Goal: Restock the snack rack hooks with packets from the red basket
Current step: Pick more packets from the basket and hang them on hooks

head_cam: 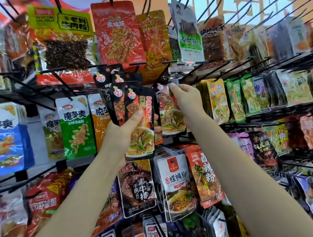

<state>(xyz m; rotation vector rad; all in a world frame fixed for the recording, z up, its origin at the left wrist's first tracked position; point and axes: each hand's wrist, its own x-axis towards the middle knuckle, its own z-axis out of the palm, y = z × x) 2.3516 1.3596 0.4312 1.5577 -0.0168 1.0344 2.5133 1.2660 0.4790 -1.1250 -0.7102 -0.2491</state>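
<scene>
black-and-red packets (134, 119), black hooks (195, 75)

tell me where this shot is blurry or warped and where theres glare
Head view: the fan of black packets in the left hand and the packet the right hand pinches at a hook are fairly sharp; the edges smear, worst at far left and lower right; the wide lens bows the shelf rails; glare streaks the red packet up top.

A black wire snack rack (270, 111) fills the view. Snack packets (75, 125) hang from its hooks (191, 73) in crowded rows.
</scene>
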